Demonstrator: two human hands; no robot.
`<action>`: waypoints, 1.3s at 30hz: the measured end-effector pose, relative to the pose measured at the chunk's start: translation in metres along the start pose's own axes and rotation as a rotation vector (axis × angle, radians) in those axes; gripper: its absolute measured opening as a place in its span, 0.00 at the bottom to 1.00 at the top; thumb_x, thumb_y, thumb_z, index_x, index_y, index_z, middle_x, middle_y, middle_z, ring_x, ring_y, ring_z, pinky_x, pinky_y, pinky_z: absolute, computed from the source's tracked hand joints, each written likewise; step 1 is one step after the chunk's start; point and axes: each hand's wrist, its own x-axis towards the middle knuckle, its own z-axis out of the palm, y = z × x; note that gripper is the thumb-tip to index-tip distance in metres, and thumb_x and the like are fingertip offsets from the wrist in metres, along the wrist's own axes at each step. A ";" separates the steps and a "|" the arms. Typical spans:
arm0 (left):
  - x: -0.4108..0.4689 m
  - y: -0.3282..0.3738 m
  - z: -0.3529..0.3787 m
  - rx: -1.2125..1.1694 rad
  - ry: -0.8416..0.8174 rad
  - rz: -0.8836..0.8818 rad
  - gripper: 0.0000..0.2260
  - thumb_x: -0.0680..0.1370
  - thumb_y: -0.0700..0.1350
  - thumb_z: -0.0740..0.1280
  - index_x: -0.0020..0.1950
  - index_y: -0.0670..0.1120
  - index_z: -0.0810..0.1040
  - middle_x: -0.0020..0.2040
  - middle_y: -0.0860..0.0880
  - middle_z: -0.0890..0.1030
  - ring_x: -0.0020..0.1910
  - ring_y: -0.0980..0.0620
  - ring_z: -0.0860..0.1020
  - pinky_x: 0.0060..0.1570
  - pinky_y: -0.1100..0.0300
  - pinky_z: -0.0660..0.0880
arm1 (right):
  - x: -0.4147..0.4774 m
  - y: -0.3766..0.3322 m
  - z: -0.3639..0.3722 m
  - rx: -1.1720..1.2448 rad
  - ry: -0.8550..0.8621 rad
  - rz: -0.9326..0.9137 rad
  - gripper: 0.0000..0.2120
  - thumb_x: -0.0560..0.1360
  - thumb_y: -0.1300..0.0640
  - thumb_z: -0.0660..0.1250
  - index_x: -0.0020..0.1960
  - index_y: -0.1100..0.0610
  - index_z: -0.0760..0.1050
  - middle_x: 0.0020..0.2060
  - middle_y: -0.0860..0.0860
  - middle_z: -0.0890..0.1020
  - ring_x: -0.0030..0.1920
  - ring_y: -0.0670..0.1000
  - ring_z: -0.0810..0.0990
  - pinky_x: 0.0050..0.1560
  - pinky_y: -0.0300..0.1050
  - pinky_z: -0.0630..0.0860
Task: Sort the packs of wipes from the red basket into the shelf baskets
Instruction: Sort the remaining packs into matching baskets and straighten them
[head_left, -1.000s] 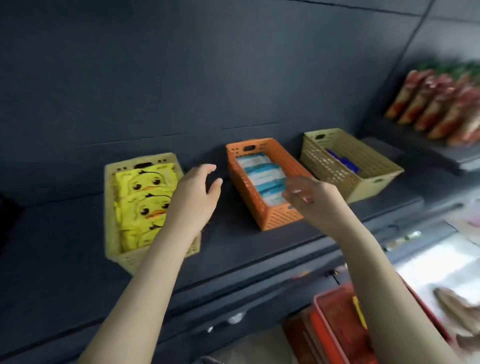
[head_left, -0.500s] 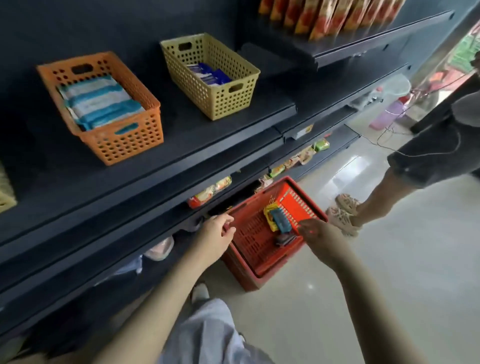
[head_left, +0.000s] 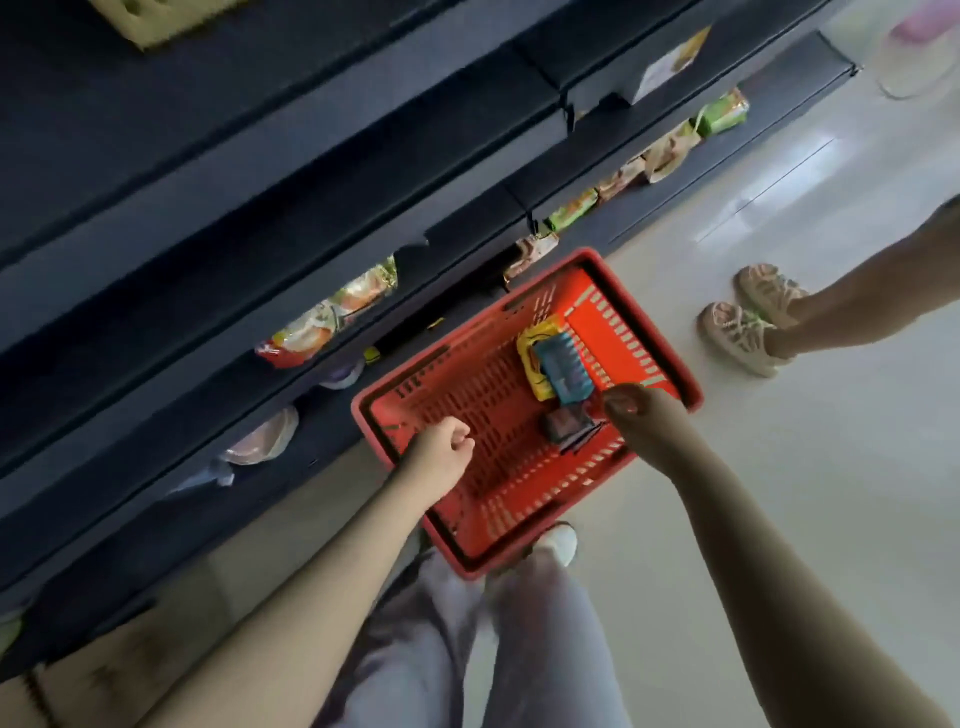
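The red basket stands on the floor below me, against the dark shelving. Inside it lie a yellow pack of wipes, a teal-blue pack on top of it, and a dark pack nearer me. My left hand hovers over the basket's left part, its fingers curled into a loose fist with nothing in it. My right hand reaches down over the right rim, fingers bunched just beside the dark pack; I cannot see whether it touches it. Only a corner of one yellow shelf basket shows at the top.
Dark shelf edges run diagonally, with snack packets on the lower shelves. Another person's legs and sandals stand on the pale floor to the right. My own legs are below the basket.
My view has dropped from the shelf baskets to the red basket on the floor. Both hands came down from the shelf to the basket; the left has curled shut.
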 end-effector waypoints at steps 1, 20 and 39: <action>0.026 0.000 0.013 -0.012 0.003 -0.017 0.11 0.80 0.44 0.63 0.61 0.42 0.76 0.58 0.45 0.80 0.58 0.48 0.77 0.50 0.66 0.67 | 0.027 0.007 0.006 -0.012 -0.004 0.001 0.11 0.77 0.58 0.64 0.56 0.61 0.80 0.52 0.57 0.83 0.52 0.59 0.81 0.48 0.46 0.74; 0.266 0.022 0.149 -0.543 0.109 -0.340 0.15 0.80 0.42 0.64 0.66 0.40 0.73 0.60 0.43 0.79 0.56 0.46 0.78 0.57 0.55 0.73 | 0.246 0.114 0.134 0.002 -0.015 0.205 0.20 0.72 0.50 0.72 0.61 0.55 0.75 0.56 0.56 0.80 0.55 0.59 0.79 0.52 0.53 0.78; -0.145 0.137 -0.059 -1.236 0.365 0.098 0.08 0.81 0.38 0.60 0.42 0.45 0.70 0.40 0.46 0.83 0.35 0.50 0.81 0.35 0.52 0.79 | -0.053 -0.071 -0.106 1.183 -0.467 -0.255 0.39 0.60 0.41 0.78 0.64 0.50 0.66 0.46 0.50 0.75 0.44 0.47 0.76 0.41 0.41 0.75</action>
